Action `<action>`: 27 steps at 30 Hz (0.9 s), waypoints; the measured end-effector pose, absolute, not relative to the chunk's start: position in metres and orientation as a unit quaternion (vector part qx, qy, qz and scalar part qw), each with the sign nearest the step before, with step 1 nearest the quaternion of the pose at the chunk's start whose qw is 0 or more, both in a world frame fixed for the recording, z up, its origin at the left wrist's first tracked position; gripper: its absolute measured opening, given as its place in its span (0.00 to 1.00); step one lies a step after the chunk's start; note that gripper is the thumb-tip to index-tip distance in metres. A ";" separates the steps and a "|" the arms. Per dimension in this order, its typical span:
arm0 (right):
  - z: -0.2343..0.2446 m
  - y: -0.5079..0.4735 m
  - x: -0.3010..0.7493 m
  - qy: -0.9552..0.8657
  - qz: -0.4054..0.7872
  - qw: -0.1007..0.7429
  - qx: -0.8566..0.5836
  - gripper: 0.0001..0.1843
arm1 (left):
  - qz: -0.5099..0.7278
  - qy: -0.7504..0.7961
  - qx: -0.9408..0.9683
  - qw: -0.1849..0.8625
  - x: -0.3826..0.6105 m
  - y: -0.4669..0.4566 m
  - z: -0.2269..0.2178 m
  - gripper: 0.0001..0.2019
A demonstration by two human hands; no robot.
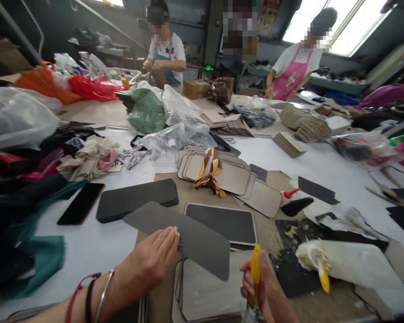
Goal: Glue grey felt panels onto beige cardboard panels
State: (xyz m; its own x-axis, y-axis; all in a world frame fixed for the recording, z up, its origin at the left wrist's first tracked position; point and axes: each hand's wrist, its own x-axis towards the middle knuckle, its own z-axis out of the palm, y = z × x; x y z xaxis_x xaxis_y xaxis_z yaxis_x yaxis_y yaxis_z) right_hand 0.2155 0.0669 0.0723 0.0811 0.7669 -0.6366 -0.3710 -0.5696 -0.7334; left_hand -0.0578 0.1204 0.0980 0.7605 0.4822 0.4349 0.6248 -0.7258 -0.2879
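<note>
My left hand (151,256) pinches the near edge of a dark grey rectangular panel (188,235) with rounded corners, tilted above the work surface. In my right hand (267,287) is a brush (255,269) by its yellow handle, its lower end pointing down toward me and partly cut off by the frame. Below both hands lies a stack of beige boards (210,287), the top one looking wet or shiny. Just past the held panel, a dark panel lies on a light-rimmed board (222,222). A stack of dark panels (138,199) sits to the left.
At right, a whitish, glue-crusted container (350,262) lies with a yellow-handled tool in its mouth. A red-tipped bottle (294,202) is behind it. Beige boards with a brown-yellow ribbon (210,172) stand ahead. A phone (81,204) lies left. Two people work across the table.
</note>
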 end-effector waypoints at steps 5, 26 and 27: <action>0.083 0.058 0.219 -0.173 0.697 0.358 -0.597 0.29 | -0.213 -0.280 -0.918 0.186 -0.026 0.087 0.094 0.17; 0.153 0.002 0.270 -0.275 0.552 0.446 -0.648 0.21 | -0.215 -0.211 -0.947 0.113 0.013 0.023 0.102 0.15; 0.161 -0.002 0.273 -0.343 0.514 0.434 -0.655 0.19 | -0.222 -0.200 -0.949 0.096 0.011 0.022 0.106 0.15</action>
State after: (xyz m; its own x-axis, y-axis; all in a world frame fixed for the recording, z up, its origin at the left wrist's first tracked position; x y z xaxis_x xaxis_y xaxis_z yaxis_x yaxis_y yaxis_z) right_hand 0.2732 -0.0016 0.1611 0.2365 0.8961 -0.3757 0.0028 -0.3873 -0.9220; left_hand 0.0112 0.0218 0.1061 0.8215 0.3361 0.4607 0.4218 -0.9018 -0.0943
